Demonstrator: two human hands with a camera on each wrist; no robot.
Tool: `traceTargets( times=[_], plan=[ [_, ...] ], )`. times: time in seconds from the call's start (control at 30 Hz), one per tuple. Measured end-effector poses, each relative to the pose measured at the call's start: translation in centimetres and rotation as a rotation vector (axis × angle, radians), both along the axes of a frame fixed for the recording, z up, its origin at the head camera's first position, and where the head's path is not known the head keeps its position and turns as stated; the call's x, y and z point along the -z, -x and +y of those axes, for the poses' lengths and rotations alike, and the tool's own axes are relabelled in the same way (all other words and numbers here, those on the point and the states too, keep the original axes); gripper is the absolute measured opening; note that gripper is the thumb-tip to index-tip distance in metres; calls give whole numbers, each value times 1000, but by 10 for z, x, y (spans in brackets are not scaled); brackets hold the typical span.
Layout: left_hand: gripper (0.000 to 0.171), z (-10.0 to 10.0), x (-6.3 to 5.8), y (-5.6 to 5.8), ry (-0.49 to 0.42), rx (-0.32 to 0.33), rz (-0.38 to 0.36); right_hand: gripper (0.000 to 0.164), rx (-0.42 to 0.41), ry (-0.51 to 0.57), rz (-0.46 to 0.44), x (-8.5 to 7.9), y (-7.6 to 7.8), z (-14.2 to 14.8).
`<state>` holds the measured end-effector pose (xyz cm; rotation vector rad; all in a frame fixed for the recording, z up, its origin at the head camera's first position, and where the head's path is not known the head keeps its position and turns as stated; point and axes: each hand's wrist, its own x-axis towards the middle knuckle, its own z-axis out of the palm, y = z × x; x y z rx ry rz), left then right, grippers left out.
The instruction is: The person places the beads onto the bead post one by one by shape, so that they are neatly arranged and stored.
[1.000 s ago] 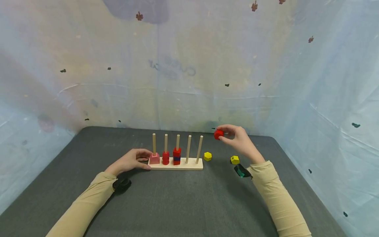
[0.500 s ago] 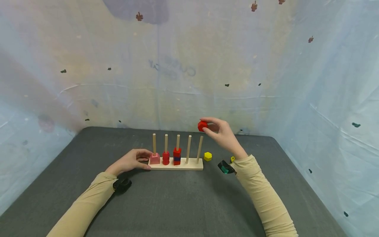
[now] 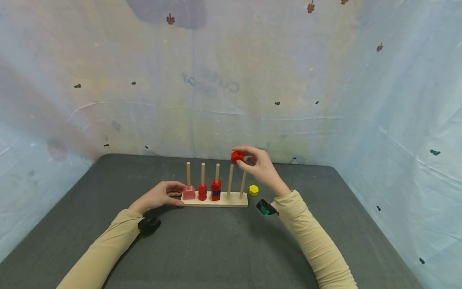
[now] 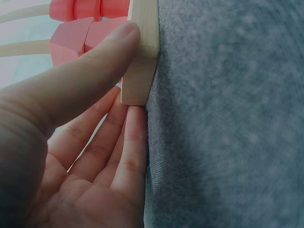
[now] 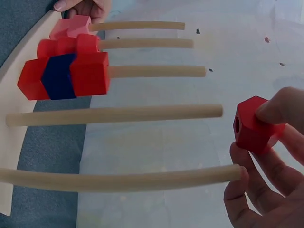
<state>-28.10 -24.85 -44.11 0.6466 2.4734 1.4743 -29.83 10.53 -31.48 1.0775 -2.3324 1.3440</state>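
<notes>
My left hand [image 3: 157,197] grips the left end of a wooden peg stand [image 3: 220,203], thumb in front and fingers behind. Between the thumb and fingers of my right hand [image 3: 260,165] is a red hexagonal bead [image 5: 254,124], held above the fourth peg [image 5: 142,113]. In the right wrist view the bead's hole faces that peg's tip, a small gap apart. One finger seems to touch the tip of the fifth peg [image 5: 133,182]. Pink pieces [image 3: 189,193] sit on the first peg, rounded red beads [image 3: 202,192] on the second, and a red-blue-red block stack [image 3: 215,190] on the third.
A yellow hexagonal bead [image 3: 254,190] lies just right of the stand on the dark grey table [image 3: 202,249]. Behind the table's far edge hangs a pale patterned sheet [image 3: 231,80], with another side of it at the right.
My right hand has carried the red bead leftward, from right of the stand to over the fourth peg. A second yellow bead is now hidden by the right arm. The left hand stays put.
</notes>
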Motion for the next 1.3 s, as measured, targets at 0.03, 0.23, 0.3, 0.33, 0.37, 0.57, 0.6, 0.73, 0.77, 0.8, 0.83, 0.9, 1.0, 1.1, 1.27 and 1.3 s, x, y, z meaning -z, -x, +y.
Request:
traceTargets(
  times=[0.03,0.23,0.3,0.33,0.37,0.57,0.6,0.73,0.77,0.8,0.83,0.9,1.0,1.1,1.27,1.3],
  plan=[
    [62,0,0,0,-1,0,0,36,-4,-6,-1,2,1,-1],
    [62,0,0,1,0,-3,4,37,-14,-15,-23,8,1,-6],
    [61,0,1,1,2,-4,6,35,-22,-11,-38,8,-1,-8],
    [61,0,0,1,1,-5,5,34,-24,-14,-46,5,-6,-9],
    [61,0,0,1,0,-7,1,33,-24,-18,-54,3,-10,-10],
    [59,-2,0,0,9,-12,-11,28,4,-17,-160,8,-19,-12],
    [59,-2,0,0,11,-13,-12,28,13,-8,-189,14,-15,-12],
    [60,-2,-1,0,9,-11,-19,27,49,3,-289,41,-1,-10],
    [59,-2,-1,-1,8,-10,-19,28,57,-1,-311,46,0,-10],
    [59,-1,-2,-1,6,-9,-21,28,61,-3,-331,51,1,-10],
    [59,-1,-2,-1,6,-9,-19,28,69,-10,-343,55,2,-10],
    [58,-1,-3,-1,5,-10,-18,28,80,-26,-360,65,3,-11],
    [60,-1,-3,-2,6,-23,-29,27,88,-53,-386,77,4,-11],
    [61,0,-3,-1,-1,-34,-40,25,86,-81,-404,87,4,-11],
    [62,0,-2,-1,-11,-41,-47,26,103,-115,-426,96,3,-12],
    [61,0,-2,-1,-9,-41,-48,26,111,-122,-430,97,3,-13]
  ],
)
